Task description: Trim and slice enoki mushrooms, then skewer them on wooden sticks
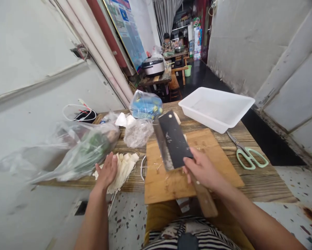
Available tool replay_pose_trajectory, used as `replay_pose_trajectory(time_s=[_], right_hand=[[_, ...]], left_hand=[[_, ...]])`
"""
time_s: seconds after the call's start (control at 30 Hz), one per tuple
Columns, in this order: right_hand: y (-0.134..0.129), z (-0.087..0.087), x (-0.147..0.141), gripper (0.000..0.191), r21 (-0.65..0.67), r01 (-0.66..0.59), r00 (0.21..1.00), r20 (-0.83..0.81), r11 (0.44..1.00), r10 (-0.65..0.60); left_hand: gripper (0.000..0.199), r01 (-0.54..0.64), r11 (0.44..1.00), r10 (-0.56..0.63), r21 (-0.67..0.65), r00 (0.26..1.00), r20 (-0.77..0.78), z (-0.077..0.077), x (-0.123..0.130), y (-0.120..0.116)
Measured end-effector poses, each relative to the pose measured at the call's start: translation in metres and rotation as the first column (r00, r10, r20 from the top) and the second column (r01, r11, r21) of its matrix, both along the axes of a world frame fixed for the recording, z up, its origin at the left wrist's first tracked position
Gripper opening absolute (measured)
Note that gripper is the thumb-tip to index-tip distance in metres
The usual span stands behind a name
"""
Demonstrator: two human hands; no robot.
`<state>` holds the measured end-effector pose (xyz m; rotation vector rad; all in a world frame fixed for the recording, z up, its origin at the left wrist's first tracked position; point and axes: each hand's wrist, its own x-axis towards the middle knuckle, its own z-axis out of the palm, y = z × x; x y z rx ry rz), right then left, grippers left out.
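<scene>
My right hand grips the wooden handle of a black-bladed cleaver, and the blade stands tilted above a bamboo cutting board. My left hand is open, fingers spread, resting at the near end of a pile of pale shredded strips on the wooden table. The strips lie just left of the board. Thin shreds are scattered on the board near the blade. Behind the pile lie a wrinkled clear plastic bag and several white chunks.
A white plastic tub and green-handled scissors lie to the right. Plastic bags of greens and a blue-packed bag are at the left and back. Beyond the table, a seated person sits near a rice cooker.
</scene>
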<state>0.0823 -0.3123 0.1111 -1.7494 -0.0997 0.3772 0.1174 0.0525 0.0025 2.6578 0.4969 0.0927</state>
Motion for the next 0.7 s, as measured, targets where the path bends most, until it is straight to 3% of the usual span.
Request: replay_pose_trajectory(time_s=[0.13, 0.23, 0.3, 0.37, 0.43, 0.53, 0.6, 0.7], right_hand=[[-0.048, -0.017, -0.025, 0.012, -0.024, 0.154, 0.988, -0.027, 0.988, -0.155], [-0.073, -0.035, -0.033, 0.017, 0.015, 0.207, 0.978, -0.03, 0.978, -0.207], [-0.084, -0.046, -0.034, 0.02, 0.038, 0.233, 0.972, -0.041, 0.972, -0.232], [-0.092, -0.053, -0.033, 0.023, 0.054, 0.253, 0.967, -0.054, 0.966, -0.25], [-0.097, -0.059, -0.03, 0.024, 0.068, 0.263, 0.963, -0.076, 0.963, -0.257], [-0.1, -0.063, -0.024, 0.023, 0.075, 0.259, 0.961, -0.118, 0.963, -0.249], [-0.1, -0.065, -0.021, 0.02, 0.08, 0.243, 0.964, -0.135, 0.967, -0.231], [-0.098, -0.067, -0.018, 0.015, 0.089, 0.211, 0.97, -0.139, 0.973, -0.197]], left_hand=[[0.076, 0.005, 0.997, -0.001, 0.081, 0.999, -0.042, 0.012, -0.003, -0.002], [0.075, -0.004, 0.981, 0.001, 0.193, 1.0, 0.015, 0.023, 0.003, -0.021], [0.073, 0.029, 0.972, -0.058, 0.232, 0.991, 0.118, 0.029, 0.011, -0.05], [0.071, 0.158, 0.956, -0.209, 0.247, 0.958, 0.195, 0.033, 0.02, -0.091], [0.067, 0.334, 0.908, -0.39, 0.252, 0.895, 0.217, 0.034, 0.027, -0.139], [0.065, 0.492, 0.83, -0.549, 0.264, 0.805, 0.226, 0.029, 0.035, -0.204], [0.067, 0.549, 0.786, -0.608, 0.285, 0.769, 0.195, 0.022, 0.039, -0.232], [0.068, 0.587, 0.748, -0.644, 0.309, 0.755, 0.126, 0.013, 0.047, -0.249]])
